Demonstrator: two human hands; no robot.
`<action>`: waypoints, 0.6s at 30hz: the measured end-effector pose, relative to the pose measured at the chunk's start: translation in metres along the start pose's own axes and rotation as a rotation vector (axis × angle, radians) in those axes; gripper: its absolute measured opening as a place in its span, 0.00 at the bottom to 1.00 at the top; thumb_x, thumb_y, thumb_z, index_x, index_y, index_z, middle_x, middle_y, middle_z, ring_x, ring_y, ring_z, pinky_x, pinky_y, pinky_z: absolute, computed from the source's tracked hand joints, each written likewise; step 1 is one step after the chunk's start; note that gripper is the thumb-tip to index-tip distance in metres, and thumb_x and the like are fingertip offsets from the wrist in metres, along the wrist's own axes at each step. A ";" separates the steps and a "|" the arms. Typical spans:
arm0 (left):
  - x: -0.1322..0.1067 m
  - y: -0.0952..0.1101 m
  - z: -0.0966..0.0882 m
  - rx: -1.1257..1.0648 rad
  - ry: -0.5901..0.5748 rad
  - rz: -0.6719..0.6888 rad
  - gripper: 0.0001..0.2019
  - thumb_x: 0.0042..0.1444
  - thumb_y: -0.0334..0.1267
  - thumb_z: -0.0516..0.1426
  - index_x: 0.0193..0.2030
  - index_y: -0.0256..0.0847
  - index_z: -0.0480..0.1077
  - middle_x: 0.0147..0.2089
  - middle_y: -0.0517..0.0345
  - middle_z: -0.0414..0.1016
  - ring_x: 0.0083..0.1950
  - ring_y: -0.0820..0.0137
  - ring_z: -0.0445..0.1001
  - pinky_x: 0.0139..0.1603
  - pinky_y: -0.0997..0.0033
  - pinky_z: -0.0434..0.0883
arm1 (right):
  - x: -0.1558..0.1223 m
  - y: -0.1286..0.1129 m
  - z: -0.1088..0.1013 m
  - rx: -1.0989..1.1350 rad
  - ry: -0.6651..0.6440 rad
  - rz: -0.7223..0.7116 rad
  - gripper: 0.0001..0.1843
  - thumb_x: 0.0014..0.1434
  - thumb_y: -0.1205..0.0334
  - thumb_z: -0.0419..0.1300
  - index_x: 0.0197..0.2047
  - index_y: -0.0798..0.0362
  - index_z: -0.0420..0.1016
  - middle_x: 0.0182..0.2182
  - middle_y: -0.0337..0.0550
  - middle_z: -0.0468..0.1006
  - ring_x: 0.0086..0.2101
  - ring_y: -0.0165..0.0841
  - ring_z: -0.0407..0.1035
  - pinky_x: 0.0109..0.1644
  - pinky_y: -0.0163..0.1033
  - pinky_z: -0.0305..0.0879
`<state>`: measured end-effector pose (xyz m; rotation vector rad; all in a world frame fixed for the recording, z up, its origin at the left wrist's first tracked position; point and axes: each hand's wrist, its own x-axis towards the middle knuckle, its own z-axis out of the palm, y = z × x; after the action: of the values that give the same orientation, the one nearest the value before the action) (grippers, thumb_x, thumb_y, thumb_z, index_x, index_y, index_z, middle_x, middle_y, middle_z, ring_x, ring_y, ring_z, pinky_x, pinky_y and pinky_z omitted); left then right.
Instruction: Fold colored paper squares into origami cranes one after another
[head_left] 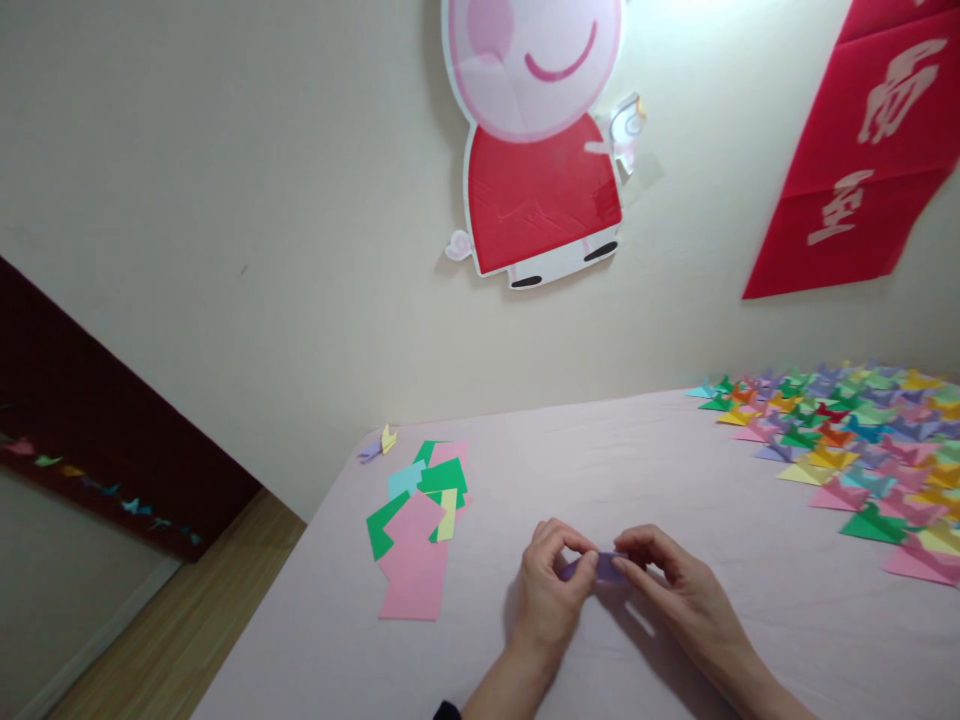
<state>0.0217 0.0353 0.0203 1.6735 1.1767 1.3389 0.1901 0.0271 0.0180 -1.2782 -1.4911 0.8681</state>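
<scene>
My left hand and my right hand meet over the pale pink table, both pinching a small folded piece of purple paper between thumbs and fingertips. The paper is mostly hidden by my fingers. To the left of my hands lies a loose pile of flat paper squares in pink, green, light blue and yellow.
Several finished folded paper cranes in many colours are laid out in rows at the back right. Two small folded pieces, purple and yellow, sit near the table's far left corner. A cartoon pig cutout and a red banner hang on the wall.
</scene>
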 end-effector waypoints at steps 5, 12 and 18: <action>0.000 -0.001 0.000 0.016 -0.005 0.017 0.05 0.54 0.28 0.58 0.29 0.41 0.72 0.31 0.60 0.72 0.36 0.68 0.69 0.47 0.67 0.64 | 0.001 0.002 0.001 0.032 -0.040 0.016 0.12 0.54 0.51 0.62 0.34 0.50 0.77 0.28 0.40 0.78 0.30 0.36 0.72 0.35 0.36 0.69; 0.002 0.001 -0.001 0.022 -0.013 0.026 0.06 0.54 0.28 0.59 0.29 0.41 0.71 0.31 0.60 0.72 0.37 0.67 0.69 0.48 0.67 0.64 | 0.000 0.004 0.002 0.043 -0.069 -0.036 0.13 0.58 0.51 0.61 0.27 0.51 0.72 0.25 0.37 0.72 0.27 0.32 0.67 0.31 0.35 0.65; -0.001 0.007 -0.001 -0.049 0.036 -0.123 0.04 0.56 0.33 0.59 0.30 0.41 0.70 0.34 0.60 0.69 0.37 0.69 0.68 0.37 0.72 0.62 | 0.002 0.002 -0.006 -0.099 0.069 -0.274 0.09 0.62 0.60 0.57 0.30 0.49 0.69 0.27 0.37 0.69 0.27 0.31 0.66 0.31 0.34 0.64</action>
<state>0.0225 0.0315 0.0262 1.5233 1.2372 1.3160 0.1967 0.0286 0.0182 -1.1280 -1.6246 0.5723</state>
